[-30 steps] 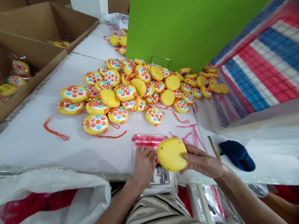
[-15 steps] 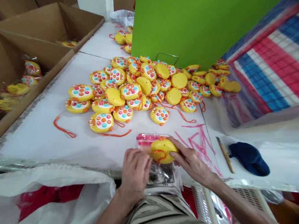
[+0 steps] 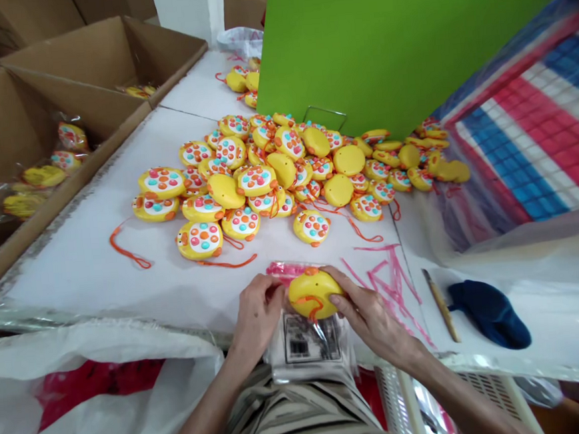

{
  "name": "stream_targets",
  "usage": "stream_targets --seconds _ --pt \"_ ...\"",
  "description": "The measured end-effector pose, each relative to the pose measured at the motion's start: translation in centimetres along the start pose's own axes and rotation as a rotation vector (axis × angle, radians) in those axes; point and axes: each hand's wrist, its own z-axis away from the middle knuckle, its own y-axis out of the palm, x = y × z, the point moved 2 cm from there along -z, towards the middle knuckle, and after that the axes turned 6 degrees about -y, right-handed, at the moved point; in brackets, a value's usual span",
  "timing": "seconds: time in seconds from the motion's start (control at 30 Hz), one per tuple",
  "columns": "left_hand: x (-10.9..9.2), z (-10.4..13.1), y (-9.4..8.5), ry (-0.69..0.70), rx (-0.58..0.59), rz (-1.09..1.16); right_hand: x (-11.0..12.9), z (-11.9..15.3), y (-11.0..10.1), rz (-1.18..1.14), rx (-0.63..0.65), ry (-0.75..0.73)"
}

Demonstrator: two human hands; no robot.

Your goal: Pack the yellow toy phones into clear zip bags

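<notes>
A yellow, duck-like toy (image 3: 302, 288) with an orange cord loop is in my right hand (image 3: 370, 314), its plain underside with small holes facing up. Thumb and fingers of that hand grip the toy's right side. Just to the left, my left hand (image 3: 257, 310) is closed in a pinch at the left edge of a clear plastic bag (image 3: 279, 358). This bag lies on a stack at the table's front edge, with a pink strip at its top and a black printed label. The toy is above the bag and covers part of it.
A heap of similar toys (image 3: 256, 179) lies across the table before a green panel (image 3: 356, 44). Cardboard boxes (image 3: 106, 121) with bagged toys stand left. Pink strips (image 3: 392, 276), a wooden-handled tool (image 3: 442, 308) and a dark blue cloth item (image 3: 490, 311) lie right.
My left hand has shifted slightly up and turned, its fingers now pinching beside the toy. The toy has moved a little left, and more of the bag's label shows.
</notes>
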Motion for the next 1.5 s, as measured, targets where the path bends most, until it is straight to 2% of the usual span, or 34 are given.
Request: stream_targets --seconds 0.1,0.23,0.3,0.4,0.5,0.57,0.7,0.87,0.97,1.03,1.13,1.2,1.27,1.33,1.4,1.47,1.5 --pt "-0.2 0.0 0.0 -0.035 0.063 0.133 0.2 -0.5 -0.3 0.126 0.087 -0.04" --pt "-0.3 0.1 0.5 -0.088 0.122 0.288 0.8 -1.3 0.0 0.293 0.343 -0.146" --pt "-0.1 0.2 0.9 -0.129 0.142 0.354 1.0 -1.6 0.4 0.392 0.386 -0.177" --pt "0.5 0.4 1.3 -0.19 0.172 0.429 1.2 -2.1 0.8 0.416 0.237 -0.144" --pt "1.2 0.4 1.5 -0.216 0.224 0.462 1.6 -2.7 1.4 0.257 0.055 -0.178" --pt "1.4 0.4 1.6 -0.217 0.259 0.461 1.9 -3.2 1.9 0.187 -0.012 -0.203" --pt "0.7 0.5 1.5 -0.145 0.265 0.367 2.4 -4.1 2.9 0.244 -0.034 -0.242" --pt "-0.8 1.2 1.3 -0.026 0.138 -0.021 3.0 -5.0 3.6 0.369 -0.023 -0.316" --pt "-0.6 1.3 1.3 -0.017 0.132 -0.044 2.1 -4.9 3.1 0.351 -0.081 -0.234" --pt "-0.1 1.2 1.3 -0.054 0.152 0.042 0.2 -4.3 2.1 0.318 -0.153 -0.116" --pt "0.9 0.9 1.1 -0.136 0.183 0.225 -4.8 -1.9 -0.5 0.352 -0.282 0.133" --pt "1.3 0.8 0.9 -0.173 0.191 0.309 -8.7 0.6 -2.4 0.465 -0.292 0.313" --pt "1.6 0.7 1.0 -0.188 0.203 0.362 -11.8 3.3 -4.1 0.601 -0.247 0.488" --pt "1.8 0.7 1.1 -0.189 0.21 0.392 -13.5 5.8 -5.2 0.684 -0.125 0.638" --pt "1.9 0.7 1.3 -0.193 0.207 0.401 -13.3 7.2 -5.7 0.653 0.051 0.702" --pt "2.0 0.7 1.4 -0.212 0.206 0.413 -11.5 7.2 -5.5 0.502 0.165 0.62" --pt "2.0 0.7 1.4 -0.226 0.209 0.427 -10.3 6.7 -5.2 0.404 0.159 0.542"
